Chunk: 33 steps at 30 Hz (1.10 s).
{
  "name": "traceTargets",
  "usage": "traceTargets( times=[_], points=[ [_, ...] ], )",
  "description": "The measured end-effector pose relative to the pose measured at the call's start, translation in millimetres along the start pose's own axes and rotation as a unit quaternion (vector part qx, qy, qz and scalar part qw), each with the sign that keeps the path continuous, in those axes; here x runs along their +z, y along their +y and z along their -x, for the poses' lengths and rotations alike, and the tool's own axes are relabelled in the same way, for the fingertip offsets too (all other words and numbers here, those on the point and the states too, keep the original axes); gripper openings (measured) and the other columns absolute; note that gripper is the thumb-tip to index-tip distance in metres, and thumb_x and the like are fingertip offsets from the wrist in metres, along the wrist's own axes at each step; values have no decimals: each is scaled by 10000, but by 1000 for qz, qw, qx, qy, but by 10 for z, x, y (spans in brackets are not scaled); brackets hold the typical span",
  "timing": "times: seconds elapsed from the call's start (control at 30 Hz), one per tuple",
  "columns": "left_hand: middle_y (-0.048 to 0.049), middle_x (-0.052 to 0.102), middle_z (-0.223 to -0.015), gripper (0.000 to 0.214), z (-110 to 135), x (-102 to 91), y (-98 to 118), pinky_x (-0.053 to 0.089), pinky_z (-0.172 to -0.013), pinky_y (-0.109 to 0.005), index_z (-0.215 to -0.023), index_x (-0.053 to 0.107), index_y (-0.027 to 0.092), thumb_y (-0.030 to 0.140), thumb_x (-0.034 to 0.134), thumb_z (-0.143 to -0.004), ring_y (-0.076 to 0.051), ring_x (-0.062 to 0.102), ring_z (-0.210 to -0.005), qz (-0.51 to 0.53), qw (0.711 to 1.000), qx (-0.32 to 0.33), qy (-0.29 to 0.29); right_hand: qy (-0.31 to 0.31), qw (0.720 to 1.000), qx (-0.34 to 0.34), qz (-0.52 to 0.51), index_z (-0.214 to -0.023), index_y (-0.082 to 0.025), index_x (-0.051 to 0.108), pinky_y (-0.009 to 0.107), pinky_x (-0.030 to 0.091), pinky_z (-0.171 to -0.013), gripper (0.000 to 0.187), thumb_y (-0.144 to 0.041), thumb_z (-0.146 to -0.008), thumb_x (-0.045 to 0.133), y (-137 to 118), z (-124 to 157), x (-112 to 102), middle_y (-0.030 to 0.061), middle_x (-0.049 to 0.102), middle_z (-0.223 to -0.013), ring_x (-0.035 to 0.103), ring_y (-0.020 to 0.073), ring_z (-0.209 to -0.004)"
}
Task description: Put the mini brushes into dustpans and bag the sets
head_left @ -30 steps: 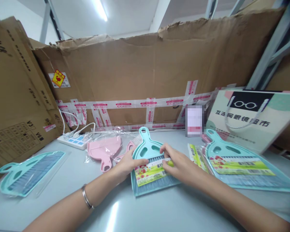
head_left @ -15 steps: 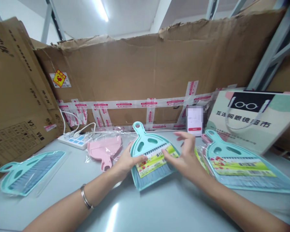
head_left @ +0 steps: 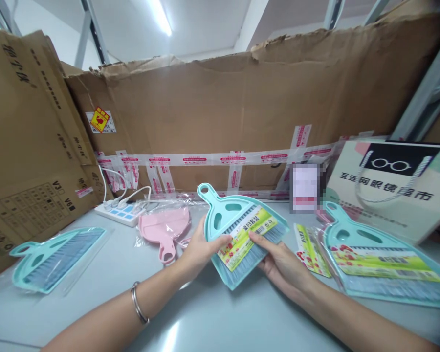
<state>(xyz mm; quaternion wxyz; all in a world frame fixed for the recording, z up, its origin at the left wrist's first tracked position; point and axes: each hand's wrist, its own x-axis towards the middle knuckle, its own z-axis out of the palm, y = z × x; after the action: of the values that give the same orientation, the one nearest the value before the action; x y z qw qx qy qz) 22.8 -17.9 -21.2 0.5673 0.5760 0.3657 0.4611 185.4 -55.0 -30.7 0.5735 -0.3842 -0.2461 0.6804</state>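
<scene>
We see the turquoise dustpan (head_left: pixel 225 208), with its brush (head_left: pixel 247 259) and printed card (head_left: pixel 242 243), held between two hands just right of the pink dustpan (head_left: pixel 166 227). Compared with half a second ago, when the right hand's fingers are spread clear of the pan, we find the right hand (head_left: pixel 284 266) closed on the right edge, thumb on the card and fingers beneath. The left hand (head_left: pixel 201 247) grips the left edge, nearer the pink dustpan, its thumb also on the card. The handle now leans further left, toward the pink dustpan. We judge the two-sided hold steadier and better suited to turning the set; whether its lower corner touches the table, we cannot tell.
</scene>
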Motion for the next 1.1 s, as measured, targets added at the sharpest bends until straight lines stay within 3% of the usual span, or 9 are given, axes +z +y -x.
traceTargets(
  times=[0.1, 0.17, 0.23, 0.33, 0.47, 0.6, 0.8, 1.0, 1.1],
  points=[
    [-98, 622, -1074, 441, -136, -235, 122, 472, -817, -338, -1095, 522, 160, 461, 541, -774, -221, 588, -968, -109, 992, 54, 17, 31, 998, -47, -22, -993, -178, 612, 273, 572, -658, 384, -205, -634, 746, -71, 19, 19, 32, 713, -863, 674, 186, -780],
    [-108, 630, -1044, 426, -237, -461, 191, 455, -838, -366, -1050, 549, 150, 488, 406, -834, -227, 582, -970, -239, 961, 117, 70, 55, 993, -92, -43, -1017, -202, 615, 251, 575, -651, 417, -173, -623, 748, -146, 20, 25, 20, 711, -898, 674, 175, -786],
    [-126, 600, -1128, 449, -304, -662, 213, 371, -942, -421, -1084, 546, 145, 479, 477, -792, -267, 524, -1073, -434, 885, 140, 100, 81, 986, -129, -62, -1037, -232, 614, 231, 575, -648, 443, -129, -624, 737, -225, 3, 18, 1, 707, -929, 674, 160, -792],
    [-161, 557, -1205, 626, -328, -801, 163, 333, -942, -481, -1172, 500, 135, 493, 607, -669, -343, 472, -1126, -630, 771, 81, 50, 109, 980, -151, -77, -1031, -245, 622, 220, 577, -644, 419, -89, -650, 702, -307, -46, -11, -12, 709, -921, 676, 148, -768],
    [-124, 666, -977, 392, -317, -765, 103, 394, -834, -409, -1090, 554, 142, 287, 529, -727, -297, 581, -965, -718, 696, 26, -3, 125, 980, -133, -82, -1021, -235, 629, 222, 580, -641, 388, -65, -674, 671, -313, -85, -37, -5, 714, -892, 679, 146, -734],
    [-85, 689, -935, 354, -334, -769, 164, 403, -749, -327, -1035, 600, 172, 120, 424, -732, -240, 615, -877, -710, 704, 31, 6, 123, 982, -123, -76, -1044, -236, 621, 218, 579, -626, 400, -65, -684, 659, -292, -79, -40, 1, 716, -885, 680, 150, -730],
    [-66, 686, -777, 235, -355, -844, 272, 375, -627, -255, -765, 667, 183, 224, 436, -782, -186, 598, -716, -641, 760, 84, 64, 107, 988, -102, -48, -1060, -224, 614, 240, 580, -627, 403, -94, -683, 671, -304, -97, -71, 18, 716, -894, 682, 168, -735],
    [-38, 596, -585, 221, -367, -818, 229, 294, -546, -245, -563, 596, 163, 145, 445, -724, -143, 492, -562, -662, 742, 90, 50, 35, 998, -9, 42, -1032, -154, 620, 321, 572, -697, 356, -166, -683, 686, -261, -85, -94, 78, 711, -908, 678, 223, -791],
    [-39, 590, -608, 195, -380, -805, 238, 307, -562, -249, -580, 593, 154, 129, 462, -723, -143, 487, -582, -654, 743, 115, 83, -12, 995, 20, 101, -1013, -131, 627, 347, 551, -768, 341, -192, -684, 689, -229, -59, -98, 93, 708, -922, 672, 239, -832]
  ],
)
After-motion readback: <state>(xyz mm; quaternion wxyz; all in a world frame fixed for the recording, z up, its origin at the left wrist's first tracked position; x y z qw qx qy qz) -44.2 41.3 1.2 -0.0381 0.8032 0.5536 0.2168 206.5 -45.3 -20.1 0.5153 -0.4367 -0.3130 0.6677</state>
